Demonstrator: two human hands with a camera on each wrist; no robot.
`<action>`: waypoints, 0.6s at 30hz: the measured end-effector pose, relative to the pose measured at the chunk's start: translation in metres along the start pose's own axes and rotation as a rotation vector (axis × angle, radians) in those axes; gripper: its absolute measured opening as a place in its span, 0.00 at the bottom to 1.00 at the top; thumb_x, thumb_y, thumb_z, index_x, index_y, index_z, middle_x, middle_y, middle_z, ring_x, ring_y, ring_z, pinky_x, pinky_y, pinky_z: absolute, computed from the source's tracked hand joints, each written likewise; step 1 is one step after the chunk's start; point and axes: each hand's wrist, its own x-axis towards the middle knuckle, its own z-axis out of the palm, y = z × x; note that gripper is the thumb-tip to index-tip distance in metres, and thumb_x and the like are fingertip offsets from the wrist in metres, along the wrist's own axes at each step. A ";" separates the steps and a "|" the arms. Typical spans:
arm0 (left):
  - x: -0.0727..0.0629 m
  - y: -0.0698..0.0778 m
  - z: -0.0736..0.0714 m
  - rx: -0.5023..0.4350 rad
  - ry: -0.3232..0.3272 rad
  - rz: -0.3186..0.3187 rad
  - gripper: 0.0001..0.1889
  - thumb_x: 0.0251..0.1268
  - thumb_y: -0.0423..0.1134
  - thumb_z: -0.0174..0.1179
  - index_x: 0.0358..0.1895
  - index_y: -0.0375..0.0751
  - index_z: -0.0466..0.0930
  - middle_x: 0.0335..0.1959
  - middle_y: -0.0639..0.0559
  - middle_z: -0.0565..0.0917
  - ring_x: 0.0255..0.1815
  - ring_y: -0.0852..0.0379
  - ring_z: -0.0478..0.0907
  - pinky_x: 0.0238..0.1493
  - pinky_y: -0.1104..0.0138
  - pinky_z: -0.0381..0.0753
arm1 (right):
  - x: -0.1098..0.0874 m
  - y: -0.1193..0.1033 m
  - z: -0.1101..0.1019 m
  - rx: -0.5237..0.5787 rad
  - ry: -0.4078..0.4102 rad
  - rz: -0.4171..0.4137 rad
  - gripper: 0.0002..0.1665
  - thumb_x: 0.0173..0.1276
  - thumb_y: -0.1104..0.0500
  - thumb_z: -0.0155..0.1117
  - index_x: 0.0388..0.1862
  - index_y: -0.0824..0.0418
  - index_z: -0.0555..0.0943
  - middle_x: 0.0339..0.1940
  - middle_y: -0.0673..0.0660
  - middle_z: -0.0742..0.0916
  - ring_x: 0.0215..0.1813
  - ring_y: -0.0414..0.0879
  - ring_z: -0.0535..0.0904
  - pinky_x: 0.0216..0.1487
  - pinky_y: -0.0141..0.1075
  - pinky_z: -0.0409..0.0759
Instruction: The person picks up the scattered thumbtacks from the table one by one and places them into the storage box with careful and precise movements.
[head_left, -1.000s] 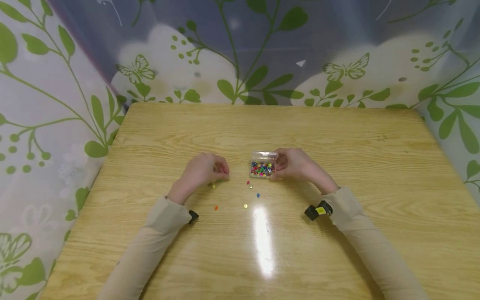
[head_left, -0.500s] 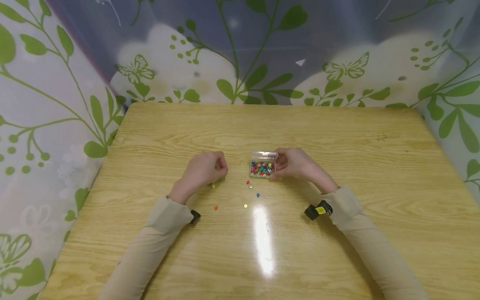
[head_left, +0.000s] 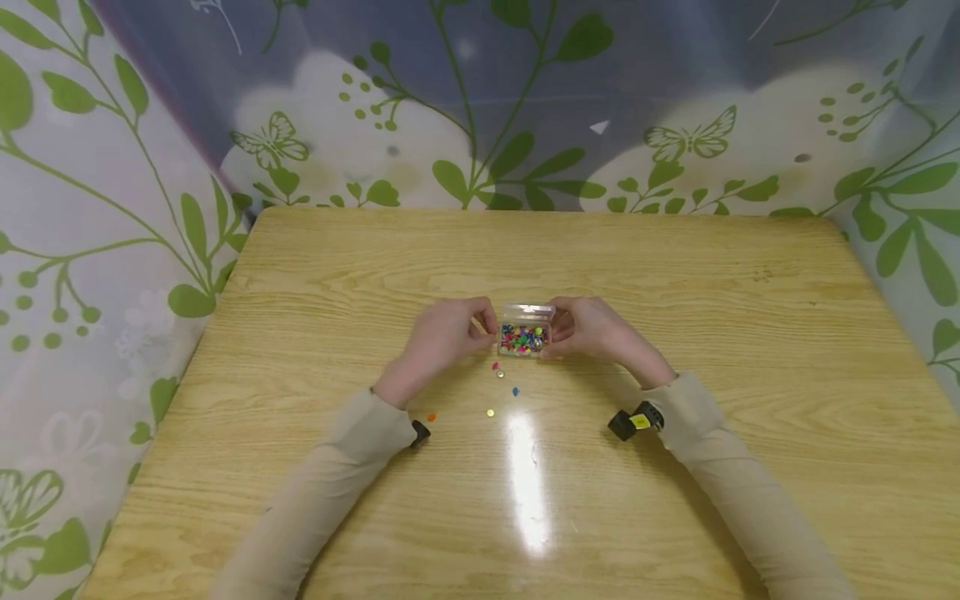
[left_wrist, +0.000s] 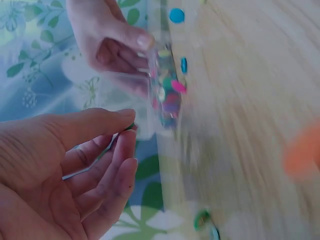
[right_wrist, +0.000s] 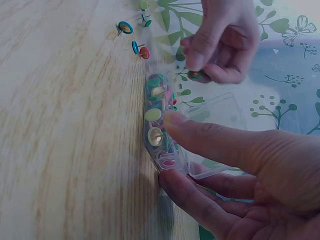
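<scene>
My left hand point(head_left: 447, 333) pinches a green thumbtack point(right_wrist: 195, 75) between thumb and index finger, close to the left end of a small clear plastic box. My right hand point(head_left: 597, 328) grips the right end of that box, thumb on the near side in the head view. The box's hinged lid point(head_left: 527, 312) stands raised at the back. Inside lies a heap of multicoloured thumbtacks point(head_left: 525, 339). In the left wrist view the pinched tack point(left_wrist: 131, 126) shows only as a sliver at the fingertips.
Loose thumbtacks lie on the wooden table point(head_left: 675, 500): a pink one point(head_left: 495, 367), a blue one point(head_left: 515, 392) and an orange one point(head_left: 431, 417) among them. Several more show in the right wrist view. A leaf-patterned covering point(head_left: 360, 133) rises behind the table.
My left hand has moved right from the loose tacks on the left to the box's left end, carrying the green thumbtack. My right hand and the box have stayed in place.
</scene>
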 end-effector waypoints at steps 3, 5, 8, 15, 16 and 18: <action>0.004 0.009 0.004 -0.033 0.000 0.013 0.04 0.64 0.39 0.69 0.39 0.48 0.85 0.34 0.56 0.89 0.34 0.61 0.86 0.33 0.69 0.82 | 0.000 0.000 0.000 -0.001 -0.002 0.004 0.35 0.56 0.61 0.81 0.59 0.70 0.77 0.47 0.66 0.88 0.50 0.57 0.87 0.52 0.41 0.87; 0.007 0.014 0.007 -0.038 0.004 0.020 0.05 0.65 0.41 0.70 0.41 0.48 0.87 0.35 0.57 0.90 0.33 0.61 0.86 0.32 0.70 0.81 | 0.000 -0.001 0.000 -0.005 -0.002 0.005 0.34 0.56 0.61 0.81 0.59 0.70 0.77 0.47 0.66 0.88 0.50 0.57 0.87 0.52 0.42 0.87; 0.009 0.019 0.011 -0.015 0.031 0.041 0.05 0.66 0.43 0.70 0.41 0.50 0.90 0.35 0.58 0.90 0.32 0.62 0.86 0.28 0.72 0.80 | 0.000 -0.001 0.000 -0.015 -0.003 0.007 0.34 0.56 0.60 0.81 0.59 0.68 0.78 0.47 0.65 0.88 0.50 0.57 0.87 0.52 0.42 0.87; 0.009 0.019 0.015 -0.007 0.103 0.037 0.08 0.67 0.44 0.68 0.46 0.51 0.90 0.38 0.57 0.91 0.30 0.62 0.86 0.26 0.72 0.79 | -0.001 0.000 0.000 -0.027 -0.002 -0.003 0.33 0.57 0.60 0.81 0.58 0.68 0.78 0.46 0.64 0.88 0.50 0.57 0.87 0.52 0.43 0.87; 0.008 0.018 0.014 -0.018 0.105 0.023 0.09 0.68 0.44 0.68 0.47 0.51 0.90 0.39 0.56 0.91 0.31 0.62 0.86 0.26 0.71 0.80 | -0.001 0.000 0.000 -0.026 -0.001 -0.005 0.33 0.56 0.60 0.81 0.58 0.68 0.78 0.47 0.65 0.88 0.50 0.57 0.87 0.52 0.43 0.87; 0.006 0.015 0.010 -0.027 0.109 -0.001 0.08 0.69 0.44 0.67 0.47 0.51 0.90 0.40 0.55 0.91 0.31 0.61 0.85 0.27 0.70 0.81 | -0.001 0.000 0.000 -0.025 0.003 -0.008 0.33 0.56 0.61 0.81 0.58 0.69 0.78 0.46 0.65 0.88 0.50 0.57 0.87 0.52 0.43 0.87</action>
